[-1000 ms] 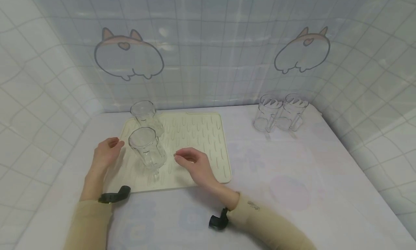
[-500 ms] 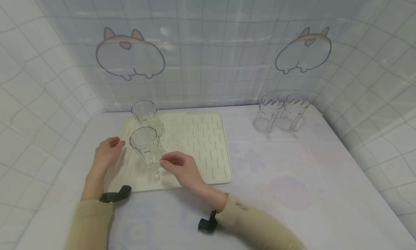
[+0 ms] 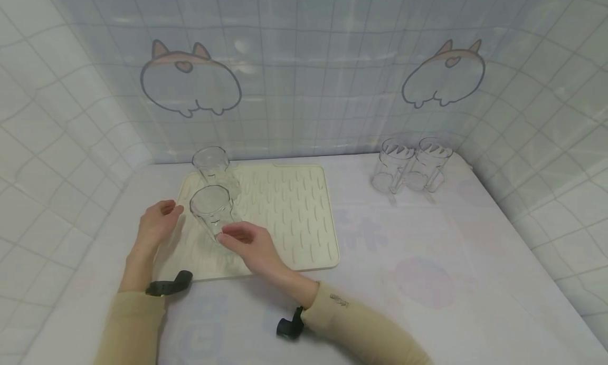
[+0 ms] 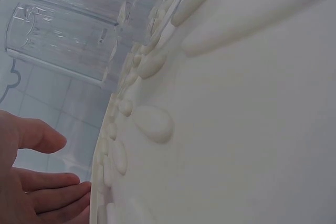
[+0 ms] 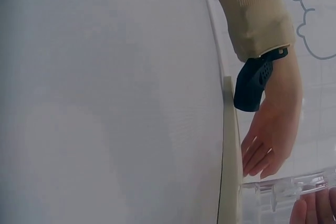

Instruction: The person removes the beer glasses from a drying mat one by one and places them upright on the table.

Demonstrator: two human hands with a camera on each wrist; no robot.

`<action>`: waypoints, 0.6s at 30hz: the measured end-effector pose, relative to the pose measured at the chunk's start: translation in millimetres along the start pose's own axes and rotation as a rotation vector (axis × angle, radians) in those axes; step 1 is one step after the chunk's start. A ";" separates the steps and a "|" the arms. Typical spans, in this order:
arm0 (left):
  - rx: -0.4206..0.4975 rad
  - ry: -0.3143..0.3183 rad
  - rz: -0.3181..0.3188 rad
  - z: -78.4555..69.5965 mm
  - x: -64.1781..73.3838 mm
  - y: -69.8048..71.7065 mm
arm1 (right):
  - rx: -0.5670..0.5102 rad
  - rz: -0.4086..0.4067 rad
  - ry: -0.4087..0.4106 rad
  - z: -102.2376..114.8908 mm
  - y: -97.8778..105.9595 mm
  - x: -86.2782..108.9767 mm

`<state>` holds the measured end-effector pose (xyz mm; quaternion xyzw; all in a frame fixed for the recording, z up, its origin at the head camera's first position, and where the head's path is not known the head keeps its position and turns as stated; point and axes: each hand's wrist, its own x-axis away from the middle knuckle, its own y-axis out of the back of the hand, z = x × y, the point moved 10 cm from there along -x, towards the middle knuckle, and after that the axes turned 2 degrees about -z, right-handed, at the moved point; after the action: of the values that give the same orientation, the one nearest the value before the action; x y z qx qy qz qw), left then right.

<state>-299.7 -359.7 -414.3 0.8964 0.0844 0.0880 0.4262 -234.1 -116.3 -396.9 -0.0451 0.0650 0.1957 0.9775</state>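
Two clear glass mugs stand upright on the left half of a cream ridged drying mat: the front mug and the rear mug. My right hand is at the lower right side of the front mug, thumb and fingers curled at its handle, which they hide in the head view. In the right wrist view, the right fingers overlap the mug's side. My left hand rests at the mat's left edge, fingers loosely bent and holding nothing; in the left wrist view its fingers extend beside the rim.
Two more clear glass mugs, one left and one right, stand side by side at the table's back right. Tiled-pattern sheets with dog drawings rise at the back and sides. Black wrist cameras sit on both wrists.
My right hand has moved left across the mat, from a gap beside the front mug to its handle. The left hand and all the mugs have stayed in place.
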 end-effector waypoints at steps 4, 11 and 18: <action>-0.011 -0.009 -0.003 -0.6 -0.8 1.2 | -0.015 -0.009 -0.002 0.8 -5.5 -3.1; -0.001 -0.016 -0.005 -0.3 -0.5 1.3 | -0.023 -0.009 0.015 1.6 -11.6 -5.8; -0.004 -0.008 -0.002 3.3 -2.8 0.3 | -0.067 0.018 0.054 4.2 -14.8 -6.3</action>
<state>-301.7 -363.0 -416.3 0.8958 0.0835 0.0842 0.4284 -233.6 -131.8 -390.8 -0.0823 0.0852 0.2053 0.9715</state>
